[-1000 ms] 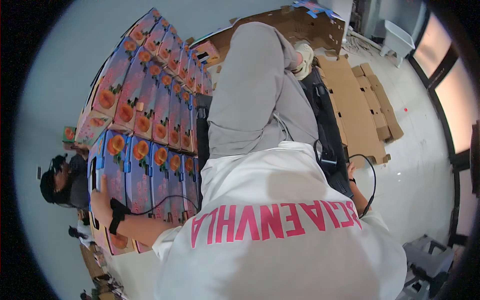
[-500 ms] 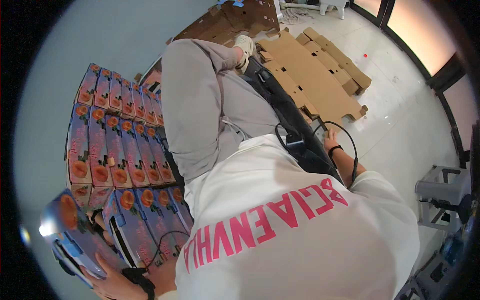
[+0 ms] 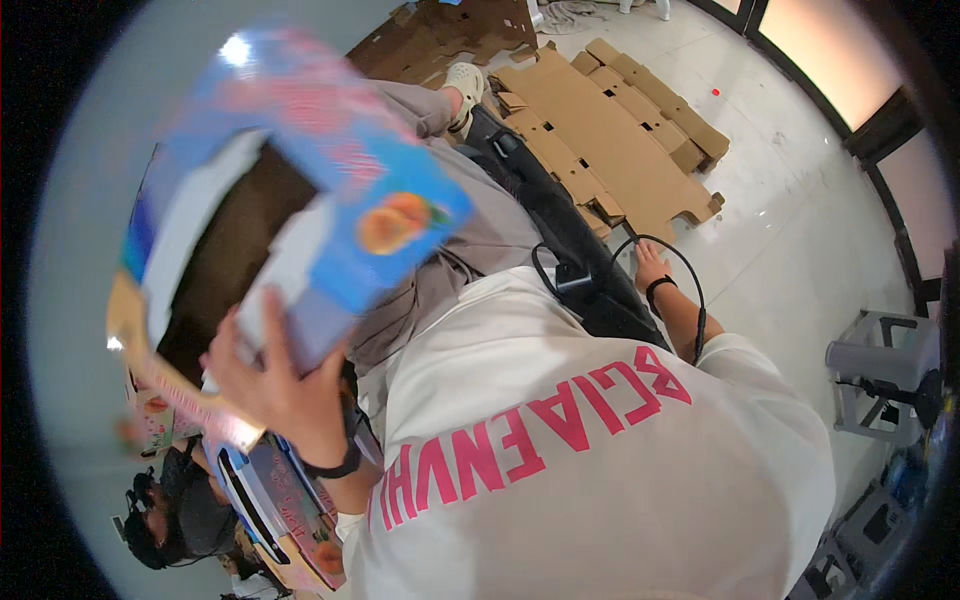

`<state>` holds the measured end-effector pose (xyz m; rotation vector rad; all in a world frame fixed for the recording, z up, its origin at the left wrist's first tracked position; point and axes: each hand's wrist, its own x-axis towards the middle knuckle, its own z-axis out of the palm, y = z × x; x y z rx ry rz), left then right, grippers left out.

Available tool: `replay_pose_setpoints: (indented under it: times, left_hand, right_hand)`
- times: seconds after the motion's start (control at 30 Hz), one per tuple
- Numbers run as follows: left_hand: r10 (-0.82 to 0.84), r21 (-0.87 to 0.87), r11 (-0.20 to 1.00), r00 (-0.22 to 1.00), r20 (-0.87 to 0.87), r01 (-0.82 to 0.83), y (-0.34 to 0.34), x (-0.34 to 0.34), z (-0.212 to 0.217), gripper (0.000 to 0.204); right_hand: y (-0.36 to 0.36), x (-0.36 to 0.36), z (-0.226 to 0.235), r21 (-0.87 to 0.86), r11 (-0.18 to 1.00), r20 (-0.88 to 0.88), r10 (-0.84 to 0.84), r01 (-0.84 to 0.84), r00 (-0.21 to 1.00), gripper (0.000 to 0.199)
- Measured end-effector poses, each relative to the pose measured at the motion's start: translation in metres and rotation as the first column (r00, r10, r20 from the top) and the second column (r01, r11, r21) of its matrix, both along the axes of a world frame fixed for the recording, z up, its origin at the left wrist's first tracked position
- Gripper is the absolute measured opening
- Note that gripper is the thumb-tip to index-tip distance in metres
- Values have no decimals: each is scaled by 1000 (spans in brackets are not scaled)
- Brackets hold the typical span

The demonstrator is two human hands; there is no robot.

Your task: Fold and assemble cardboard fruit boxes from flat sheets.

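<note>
My left hand (image 3: 275, 385) grips a blue and pink cardboard fruit box (image 3: 375, 175) by one wall, its fingers spread along the pale edge. The box is raised and tilted in front of my left leg, partly smeared by motion. A long dark opening shows in it, with white cardboard edges, and peach-like fruit is printed on its side. My right hand (image 3: 652, 262) is low at my right side, beside the black padded seat (image 3: 610, 310). Its fingers look stretched out, with nothing visible in them. A black cable (image 3: 700, 290) loops past that wrist.
More printed boxes (image 3: 285, 500) stand at my left, partly hidden behind the raised one. Beyond them is another person (image 3: 185, 510) in dark clothing. Flattened brown cardboard (image 3: 590, 125) lies on the pale tiled floor (image 3: 770, 200). Grey plastic stools (image 3: 875, 370) stand at the right.
My left hand has lifted the box from the lower left, up and toward my leg, turning its opening into view. My right hand has barely moved. Another person now shows at the lower left.
</note>
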<state>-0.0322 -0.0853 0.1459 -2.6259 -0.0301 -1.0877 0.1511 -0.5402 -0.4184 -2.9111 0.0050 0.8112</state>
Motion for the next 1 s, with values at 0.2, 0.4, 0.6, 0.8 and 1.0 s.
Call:
replay_pose_setpoints:
  times: [0.2, 0.4, 0.6, 0.8, 1.0]
  left_hand:
    - [-145, -125, 986, 941, -306, 111, -36, 34, -40, 102]
    - [-56, -51, 998, 892, -449, 38, -7, 5, -10, 116]
    - [-47, -236, 970, 903, -426, -61, 73, -21, 1, 116]
    - [-180, -364, 928, 951, -253, 80, 68, -21, -23, 112]
    - [-19, -140, 990, 984, -176, -6, 28, -11, -26, 105]
  right_hand:
    - [-6, 2, 4, 25, 1000, 72, 5, -7, 997, 73]
    - [-1, 83, 131, 506, 856, 614, -271, -107, 741, 39]
    - [66, 85, 403, 797, 234, 602, -386, -557, 699, 34]
    - [117, -21, 520, 269, 349, 877, 296, -897, 378, 71]
    - [151, -20, 493, 127, 522, 882, 329, -843, 337, 85]
